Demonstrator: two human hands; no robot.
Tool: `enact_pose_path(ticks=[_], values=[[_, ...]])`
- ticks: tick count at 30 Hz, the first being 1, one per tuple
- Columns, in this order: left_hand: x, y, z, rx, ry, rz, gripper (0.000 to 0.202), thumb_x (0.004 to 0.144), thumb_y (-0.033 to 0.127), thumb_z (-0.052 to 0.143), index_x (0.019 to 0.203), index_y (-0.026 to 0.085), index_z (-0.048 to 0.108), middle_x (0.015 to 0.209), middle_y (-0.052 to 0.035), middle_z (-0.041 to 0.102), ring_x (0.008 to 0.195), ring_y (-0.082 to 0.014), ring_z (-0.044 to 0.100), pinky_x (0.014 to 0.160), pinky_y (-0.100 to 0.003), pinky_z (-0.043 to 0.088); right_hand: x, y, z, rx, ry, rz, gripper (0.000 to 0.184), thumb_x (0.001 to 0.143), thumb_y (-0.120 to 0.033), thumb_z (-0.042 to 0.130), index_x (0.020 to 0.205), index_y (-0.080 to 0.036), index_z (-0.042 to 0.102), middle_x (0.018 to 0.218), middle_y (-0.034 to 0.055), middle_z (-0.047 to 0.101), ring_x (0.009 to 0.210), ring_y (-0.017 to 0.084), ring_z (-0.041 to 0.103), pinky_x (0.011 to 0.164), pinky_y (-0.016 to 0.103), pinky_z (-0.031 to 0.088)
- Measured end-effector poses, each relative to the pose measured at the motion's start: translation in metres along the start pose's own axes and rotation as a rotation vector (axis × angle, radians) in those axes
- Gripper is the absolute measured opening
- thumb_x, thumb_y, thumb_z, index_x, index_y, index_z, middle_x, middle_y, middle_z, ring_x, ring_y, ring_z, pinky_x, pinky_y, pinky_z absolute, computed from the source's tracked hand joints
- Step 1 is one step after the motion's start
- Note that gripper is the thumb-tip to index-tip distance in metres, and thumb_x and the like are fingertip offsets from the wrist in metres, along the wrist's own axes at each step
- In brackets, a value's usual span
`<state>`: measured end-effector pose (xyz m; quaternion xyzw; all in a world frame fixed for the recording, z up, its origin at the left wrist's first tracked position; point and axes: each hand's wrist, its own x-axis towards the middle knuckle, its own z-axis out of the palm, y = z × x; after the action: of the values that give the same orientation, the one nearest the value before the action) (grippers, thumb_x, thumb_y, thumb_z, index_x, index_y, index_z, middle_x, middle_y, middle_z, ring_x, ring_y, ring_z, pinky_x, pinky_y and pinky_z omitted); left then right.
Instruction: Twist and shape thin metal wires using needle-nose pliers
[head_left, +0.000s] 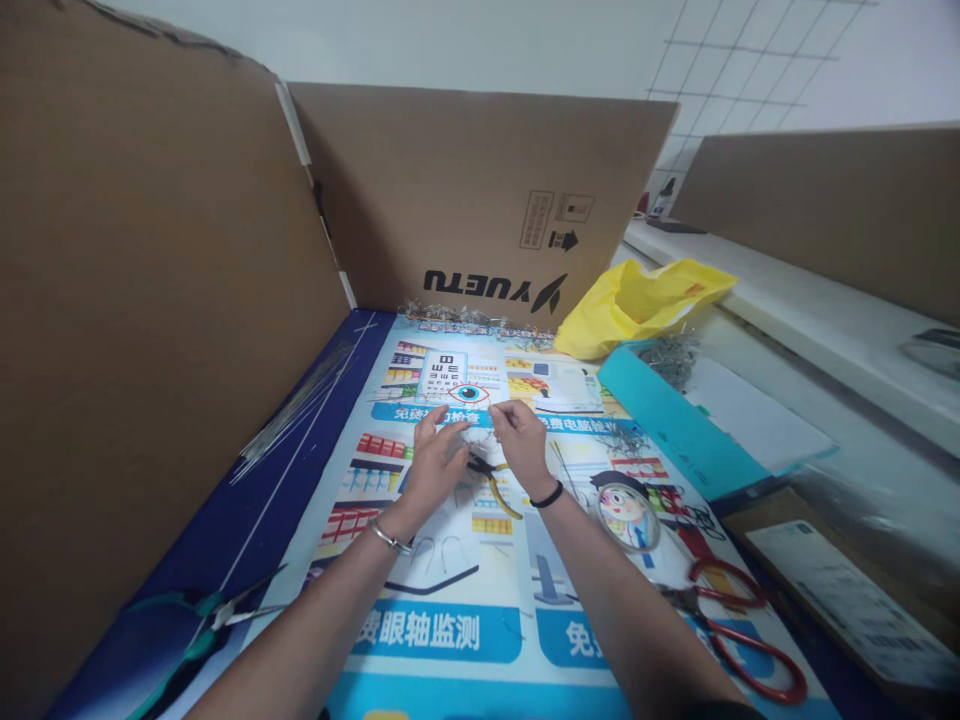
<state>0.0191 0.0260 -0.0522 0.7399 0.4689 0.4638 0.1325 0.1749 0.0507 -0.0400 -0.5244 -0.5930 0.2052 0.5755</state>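
Note:
Above a printed poster (420, 640), my left hand (435, 465) has its fingers curved and apart, with nothing plainly visible in them. My right hand (521, 440) is close beside it, thumb and forefinger pinched together; whatever thin thing they grip is too small to make out. Between and just below the hands lie yellow-handled pliers (501, 490), their dark jaws towards my left thumb. Fine wire bits (480, 437) show near the jaws. A few bent wires (435, 550) rest on the poster by my left wrist.
Straight wires (292, 415) lie at left; green-handled pliers (199, 630) sit lower left. Red-handled scissors (750, 640), a magnifying glass (628, 515), a turquoise folder (675, 425) bearing tangled wire (667, 360), and a yellow bag (637, 305) are at right. Cardboard walls (450, 180) stand behind and left.

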Motion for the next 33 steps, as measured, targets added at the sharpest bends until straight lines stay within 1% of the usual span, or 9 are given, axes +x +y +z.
enact_pose_path(ticks=[5, 9, 13, 16, 19, 22, 24, 30, 33], values=[[-0.003, 0.002, -0.001, 0.046, 0.011, 0.083, 0.030, 0.079, 0.010, 0.055, 0.105, 0.023, 0.064, 0.127, -0.0096, 0.040, 0.118, -0.0252, 0.040, 0.098, -0.045, 0.038, 0.001, 0.000, -0.001, 0.000, 0.008, 0.009, 0.020, 0.082, -0.039, 0.055, 0.075, -0.020, 0.059, 0.064, -0.0014, 0.058, 0.057, 0.013, 0.052, 0.055, 0.024, 0.042], [-0.006, 0.006, -0.001, 0.099, 0.028, 0.141, 0.027, 0.083, 0.014, 0.053, 0.103, 0.026, 0.067, 0.134, -0.0090, 0.035, 0.121, -0.0258, 0.037, 0.098, -0.046, 0.036, 0.001, -0.001, -0.002, -0.001, 0.013, 0.014, 0.021, 0.081, -0.039, 0.055, 0.075, -0.020, 0.060, 0.063, -0.0011, 0.058, 0.058, 0.014, 0.053, 0.055, 0.024, 0.042], [-0.008, 0.010, -0.002, 0.100, -0.053, 0.152, 0.031, 0.086, 0.013, 0.048, 0.107, 0.029, 0.065, 0.145, -0.0067, 0.022, 0.130, -0.0268, 0.027, 0.098, -0.046, 0.035, 0.002, -0.001, -0.004, 0.006, 0.031, 0.021, 0.021, 0.081, -0.039, 0.055, 0.074, -0.020, 0.059, 0.063, -0.0011, 0.058, 0.058, 0.013, 0.053, 0.055, 0.024, 0.042], [-0.008, 0.010, -0.002, 0.114, -0.124, 0.174, 0.032, 0.085, 0.011, 0.049, 0.104, 0.030, 0.066, 0.151, -0.0031, 0.009, 0.134, -0.0289, 0.021, 0.101, -0.049, 0.031, 0.003, -0.001, -0.005, 0.016, 0.045, 0.030, 0.020, 0.081, -0.038, 0.055, 0.074, -0.020, 0.059, 0.064, -0.0016, 0.057, 0.057, 0.013, 0.052, 0.055, 0.024, 0.042], [-0.007, 0.009, -0.002, 0.146, -0.160, 0.204, 0.034, 0.082, 0.007, 0.051, 0.102, 0.030, 0.068, 0.152, -0.0017, 0.004, 0.135, -0.0307, 0.018, 0.103, -0.051, 0.025, 0.004, -0.001, -0.005, 0.030, 0.049, 0.043, 0.020, 0.081, -0.038, 0.056, 0.073, -0.020, 0.058, 0.062, -0.0024, 0.056, 0.054, 0.012, 0.051, 0.054, 0.024, 0.042], [-0.007, 0.008, -0.004, 0.149, -0.150, 0.213, 0.034, 0.082, 0.008, 0.050, 0.103, 0.029, 0.067, 0.151, -0.0037, 0.011, 0.134, -0.0312, 0.021, 0.102, -0.051, 0.027, 0.004, 0.000, -0.004, 0.051, 0.041, 0.053, 0.021, 0.081, -0.039, 0.055, 0.073, -0.020, 0.058, 0.060, -0.0031, 0.055, 0.052, 0.012, 0.051, 0.054, 0.024, 0.042], [-0.008, 0.008, -0.006, 0.127, -0.116, 0.184, 0.032, 0.084, 0.012, 0.050, 0.105, 0.029, 0.066, 0.148, -0.0057, 0.018, 0.131, -0.0300, 0.027, 0.100, -0.050, 0.031, 0.004, 0.000, -0.004, 0.063, 0.036, 0.055, 0.021, 0.081, -0.039, 0.055, 0.073, -0.020, 0.058, 0.061, -0.0030, 0.056, 0.051, 0.011, 0.051, 0.053, 0.025, 0.043], [-0.010, 0.004, -0.006, -0.056, 0.015, -0.010, 0.023, 0.083, 0.022, 0.056, 0.105, 0.023, 0.063, 0.136, -0.0089, 0.036, 0.119, -0.0241, 0.041, 0.100, -0.045, 0.036, 0.003, -0.002, -0.004, 0.087, 0.032, 0.054, 0.021, 0.081, -0.039, 0.055, 0.074, -0.019, 0.058, 0.060, -0.0032, 0.055, 0.053, 0.011, 0.052, 0.054, 0.024, 0.043], [-0.009, 0.001, -0.006, -0.192, 0.044, -0.128, 0.021, 0.080, 0.023, 0.058, 0.100, 0.023, 0.064, 0.129, -0.0085, 0.041, 0.114, -0.0227, 0.045, 0.094, -0.041, 0.042, 0.002, -0.003, -0.005, 0.091, 0.022, 0.049, 0.020, 0.081, -0.037, 0.055, 0.075, -0.019, 0.058, 0.059, -0.0032, 0.054, 0.053, 0.011, 0.051, 0.054, 0.024, 0.043]])
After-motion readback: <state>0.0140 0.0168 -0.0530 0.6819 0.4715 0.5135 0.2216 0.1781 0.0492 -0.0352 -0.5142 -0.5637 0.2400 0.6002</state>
